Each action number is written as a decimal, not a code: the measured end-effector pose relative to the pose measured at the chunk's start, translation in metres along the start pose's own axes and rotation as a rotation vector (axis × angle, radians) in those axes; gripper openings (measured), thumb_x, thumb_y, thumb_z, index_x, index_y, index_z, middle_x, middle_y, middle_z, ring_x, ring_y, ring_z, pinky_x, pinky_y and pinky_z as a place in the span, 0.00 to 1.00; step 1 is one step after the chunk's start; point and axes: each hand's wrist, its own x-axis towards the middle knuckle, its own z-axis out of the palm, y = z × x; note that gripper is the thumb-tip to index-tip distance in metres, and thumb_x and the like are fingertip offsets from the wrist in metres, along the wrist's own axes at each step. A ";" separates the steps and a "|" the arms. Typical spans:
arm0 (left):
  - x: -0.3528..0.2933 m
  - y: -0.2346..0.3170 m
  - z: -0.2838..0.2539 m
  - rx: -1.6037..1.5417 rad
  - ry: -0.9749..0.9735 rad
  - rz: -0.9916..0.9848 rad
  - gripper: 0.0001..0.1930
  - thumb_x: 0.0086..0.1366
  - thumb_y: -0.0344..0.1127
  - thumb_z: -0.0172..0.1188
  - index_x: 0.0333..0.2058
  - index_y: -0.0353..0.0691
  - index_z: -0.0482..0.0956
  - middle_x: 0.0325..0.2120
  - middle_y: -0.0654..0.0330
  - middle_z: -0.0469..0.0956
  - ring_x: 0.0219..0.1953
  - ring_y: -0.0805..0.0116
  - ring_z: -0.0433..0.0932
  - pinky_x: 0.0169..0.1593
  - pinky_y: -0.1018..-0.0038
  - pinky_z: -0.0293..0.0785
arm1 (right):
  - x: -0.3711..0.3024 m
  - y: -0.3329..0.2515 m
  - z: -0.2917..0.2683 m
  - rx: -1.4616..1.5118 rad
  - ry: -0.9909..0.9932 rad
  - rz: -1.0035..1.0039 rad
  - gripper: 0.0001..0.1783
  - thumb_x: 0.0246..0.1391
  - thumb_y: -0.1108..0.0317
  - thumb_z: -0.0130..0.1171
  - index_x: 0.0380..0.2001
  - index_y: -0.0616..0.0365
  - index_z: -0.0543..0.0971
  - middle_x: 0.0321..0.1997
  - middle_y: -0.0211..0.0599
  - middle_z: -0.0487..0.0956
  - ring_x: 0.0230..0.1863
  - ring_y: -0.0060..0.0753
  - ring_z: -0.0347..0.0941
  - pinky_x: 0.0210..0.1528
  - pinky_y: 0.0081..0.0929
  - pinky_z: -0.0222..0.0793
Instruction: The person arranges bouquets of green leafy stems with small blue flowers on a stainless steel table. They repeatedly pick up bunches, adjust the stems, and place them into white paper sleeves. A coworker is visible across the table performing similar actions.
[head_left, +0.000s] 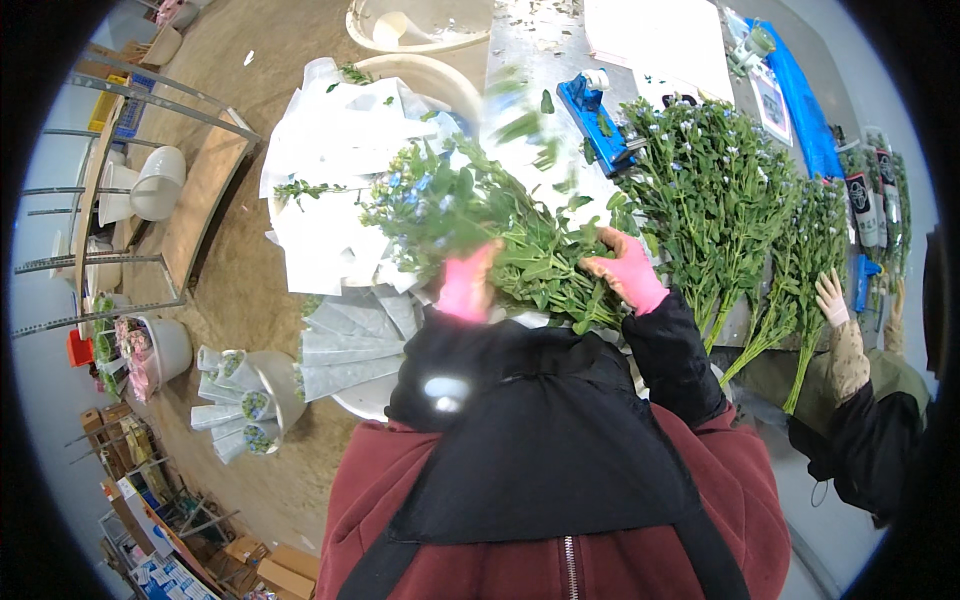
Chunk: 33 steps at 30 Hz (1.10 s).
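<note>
A leafy bunch of small blue flowers (535,255) lies crosswise in front of me, its blurred heads toward the left and its stems toward the right. My right hand (632,272), in a pink glove with stained fingertips, is closed on the stems. Also gloved in pink, my left hand (467,283) is closed around the leafy stems just below the heads; motion smears it, and foliage covers part of its fingers. Several loose green leaves (525,125) show as streaks above the bunch. White wrapping sheets (325,150) are heaped left of the flower heads.
More cut blue flowers (700,190) lie on the metal table (515,45), beside a blue tape dispenser (598,122). A co-worker's gloved hand (832,298) touches stems at the right. Wrapped bouquets stand in a bucket (275,400) on the floor; a shelf rack (205,210) stands at left.
</note>
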 end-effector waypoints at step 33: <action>-0.034 0.028 -0.001 0.708 0.094 -0.036 0.26 0.55 0.52 0.63 0.48 0.42 0.75 0.37 0.59 0.80 0.36 0.63 0.79 0.40 0.66 0.73 | -0.036 0.023 0.023 -0.316 0.270 -0.356 0.51 0.40 0.69 0.67 0.65 0.65 0.51 0.60 0.48 0.65 0.56 0.39 0.66 0.59 0.33 0.63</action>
